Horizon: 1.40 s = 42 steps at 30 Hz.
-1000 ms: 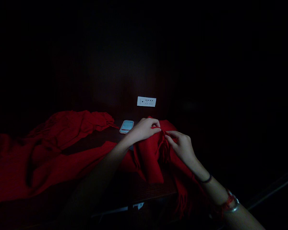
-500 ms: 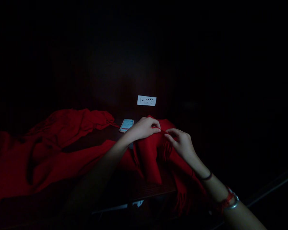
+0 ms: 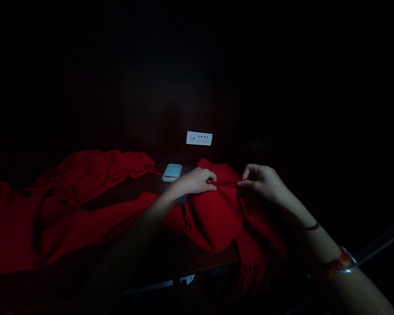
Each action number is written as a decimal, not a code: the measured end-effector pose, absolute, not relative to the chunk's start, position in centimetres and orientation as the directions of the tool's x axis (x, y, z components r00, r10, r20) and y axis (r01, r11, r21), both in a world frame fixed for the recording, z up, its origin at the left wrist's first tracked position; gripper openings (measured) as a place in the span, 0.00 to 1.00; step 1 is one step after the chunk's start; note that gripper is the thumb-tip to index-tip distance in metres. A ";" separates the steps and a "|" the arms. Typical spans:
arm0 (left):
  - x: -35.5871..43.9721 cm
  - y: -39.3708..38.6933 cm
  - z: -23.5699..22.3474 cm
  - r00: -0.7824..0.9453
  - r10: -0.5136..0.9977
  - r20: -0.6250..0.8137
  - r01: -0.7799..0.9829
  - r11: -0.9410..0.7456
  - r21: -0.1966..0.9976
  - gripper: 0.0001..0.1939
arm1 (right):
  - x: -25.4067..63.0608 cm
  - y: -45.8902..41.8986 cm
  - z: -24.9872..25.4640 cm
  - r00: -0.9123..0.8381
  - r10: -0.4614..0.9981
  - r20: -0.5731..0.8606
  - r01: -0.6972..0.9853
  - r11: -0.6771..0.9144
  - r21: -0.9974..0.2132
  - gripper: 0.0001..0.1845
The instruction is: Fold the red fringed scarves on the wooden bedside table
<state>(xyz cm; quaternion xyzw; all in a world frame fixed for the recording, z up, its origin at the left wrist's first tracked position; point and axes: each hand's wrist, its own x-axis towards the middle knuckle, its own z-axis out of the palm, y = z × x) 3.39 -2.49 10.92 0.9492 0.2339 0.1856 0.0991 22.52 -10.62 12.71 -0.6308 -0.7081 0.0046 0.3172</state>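
Note:
A red fringed scarf [image 3: 213, 214] lies over the right end of a dark wooden table [image 3: 200, 260], its fringe hanging past the edge. My left hand [image 3: 198, 180] pinches the scarf's upper edge above the table. To its right, my right hand [image 3: 261, 180] pinches the same edge between thumb and fingers, and a strip of the edge is stretched taut between the hands. The cloth below droops in a rounded fold. Bracelets circle my right wrist and forearm.
A phone [image 3: 172, 173] with a lit screen lies just left of my left hand. More red cloth [image 3: 95, 170] is heaped along the left side of the table. A white socket plate [image 3: 199, 138] is on the dark wall behind. Surroundings are very dark.
My right hand has moved right, away from my left hand, stretching the scarf's edge between them. The hanging cloth has spread wider. My left hand has moved only slightly.

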 end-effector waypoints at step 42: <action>1.8 -0.3 10.4 0.727 0.631 0.271 0.597 -0.776 0.204 0.10 | 24.6 -8.5 16.4 -0.081 0.827 0.556 0.997 0.078 0.029 0.11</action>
